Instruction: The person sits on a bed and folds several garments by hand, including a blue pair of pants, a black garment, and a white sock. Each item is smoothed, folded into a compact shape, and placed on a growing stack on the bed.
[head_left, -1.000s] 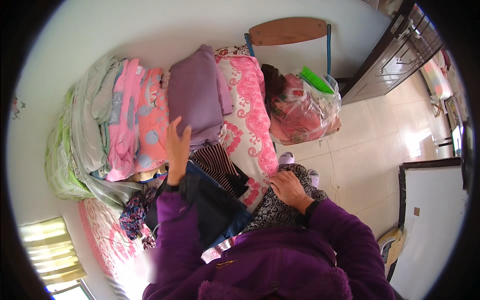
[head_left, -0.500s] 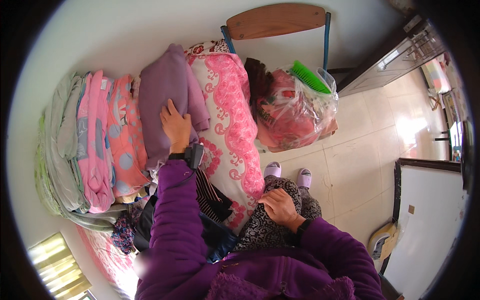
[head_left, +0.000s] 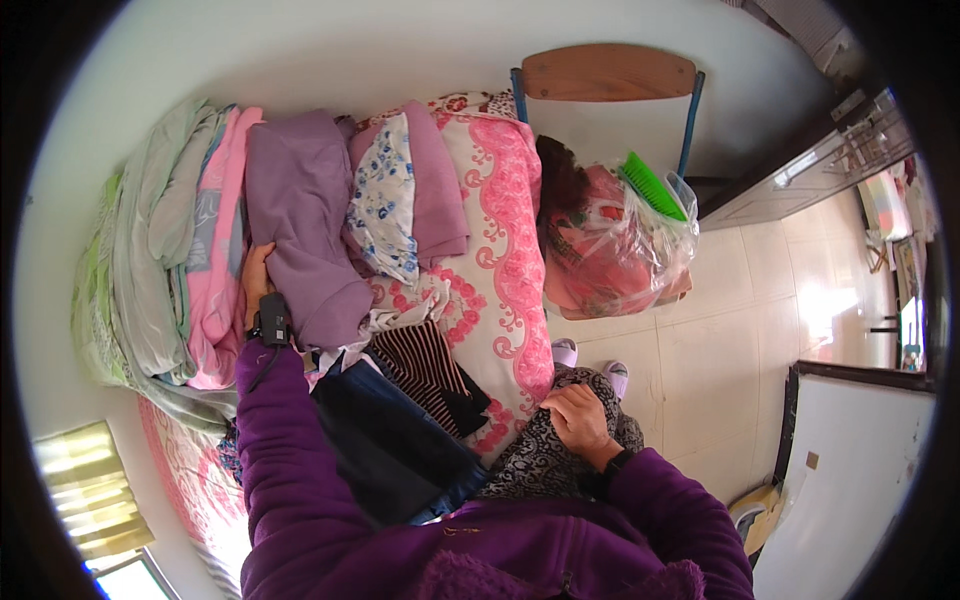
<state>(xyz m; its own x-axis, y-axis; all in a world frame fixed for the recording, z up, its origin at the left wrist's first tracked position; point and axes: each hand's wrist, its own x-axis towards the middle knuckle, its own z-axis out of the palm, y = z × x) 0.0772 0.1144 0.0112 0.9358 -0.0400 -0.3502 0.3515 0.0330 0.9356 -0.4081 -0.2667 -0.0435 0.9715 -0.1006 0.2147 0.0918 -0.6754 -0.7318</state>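
Observation:
At the left edge of a folded purple cloth [head_left: 300, 190], my left hand [head_left: 257, 280] is closed on the fabric, its fingers partly hidden. The cloth lies on a bed, against a pink folded blanket [head_left: 215, 300]. To its right are a white cloth with blue flowers [head_left: 385, 205] and a mauve cloth [head_left: 437, 190]. Dark blue jeans [head_left: 385, 440] and a black striped garment [head_left: 425, 370] lie nearer to me. My right hand [head_left: 580, 415] rests on my patterned trousers [head_left: 530, 440] with its fingers draped over the knee, holding nothing.
Grey-green folded bedding [head_left: 150, 260] is stacked at the far left, by the wall. A pink-flowered sheet [head_left: 505, 250] covers the bed. Right of it stands a chair [head_left: 610, 75] with a clear plastic bag [head_left: 630, 260] and a green brush [head_left: 652, 187]. A door [head_left: 800, 160] is farther right.
My left hand has moved left and nearer, bringing the purple cloth left. The orange dotted cloth is now out of sight; the blue-flowered cloth shows. My right hand stays on my knee.

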